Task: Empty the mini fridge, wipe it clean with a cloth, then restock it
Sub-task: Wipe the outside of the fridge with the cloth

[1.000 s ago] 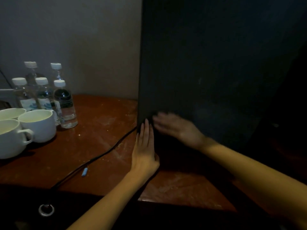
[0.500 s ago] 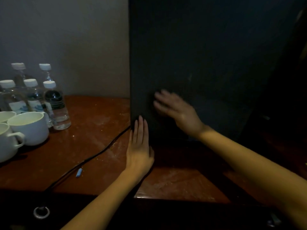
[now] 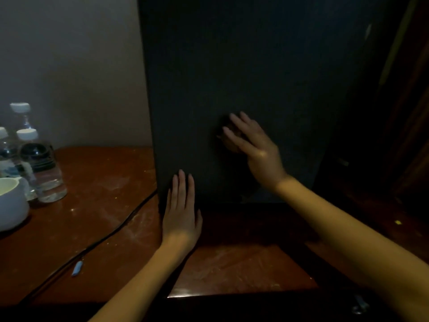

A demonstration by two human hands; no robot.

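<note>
The black mini fridge [image 3: 255,66] stands on a reddish wooden table [image 3: 99,182], its dark front shut and facing me. My left hand [image 3: 182,214] lies flat with straight fingers against the fridge's lower left corner. Higher and further right, my right hand [image 3: 255,147] presses on the fridge front with spread, straight fingers. Under those fingertips is a small brownish wad [image 3: 228,144] that looks like a cloth; the dim light hides its detail.
Water bottles [image 3: 40,168] with white caps stand at the table's left, next to a white cup [image 3: 11,203]. A black cable [image 3: 111,233] runs diagonally from the fridge's base to the front left, with a small blue object [image 3: 77,267] beside it. Dark wooden furniture stands to the right.
My right hand has slid up and to the right across the fridge front. My left hand has stayed at the lower left corner. My view has shifted towards the fridge.
</note>
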